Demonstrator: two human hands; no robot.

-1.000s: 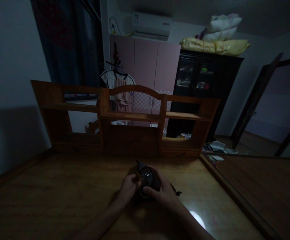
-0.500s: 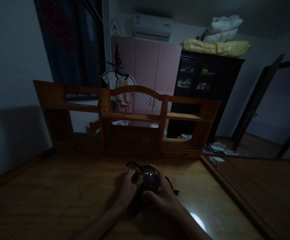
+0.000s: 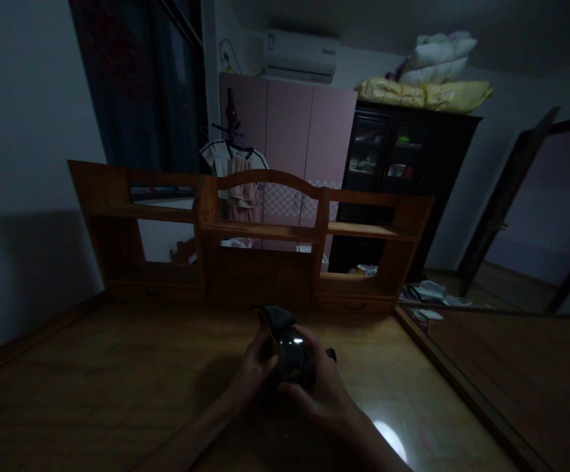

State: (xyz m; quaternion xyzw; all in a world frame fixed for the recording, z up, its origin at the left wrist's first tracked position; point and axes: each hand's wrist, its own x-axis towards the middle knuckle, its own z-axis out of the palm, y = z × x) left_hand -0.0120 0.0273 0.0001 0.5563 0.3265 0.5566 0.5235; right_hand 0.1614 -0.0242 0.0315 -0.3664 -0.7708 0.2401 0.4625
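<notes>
Between my two hands is a dark object with a shiny, clear rounded front (image 3: 292, 351); the dim light hides its exact kind. A black strap-like band (image 3: 277, 317) stands up from its far left side, and a dark end pokes out past my right fingers. My left hand (image 3: 254, 367) grips the left side, its fingertips at the band. Curled around the right side is my right hand (image 3: 325, 383), thumb at the near edge and fingers over the top. The wooden tabletop (image 3: 166, 373) lies beneath both hands.
A wooden shelf unit (image 3: 260, 229) runs along the table's far edge. A wall (image 3: 23, 196) borders the left, and a raised wooden edge (image 3: 442, 367) the right. Light glares off the tabletop near my right forearm. Pink wardrobe (image 3: 287, 131) and dark cabinet (image 3: 427, 157) stand behind.
The dark object has turned in my hands. Its band now rises higher at the far side, the yellow parts show less, and the dark end at the right sticks out less.
</notes>
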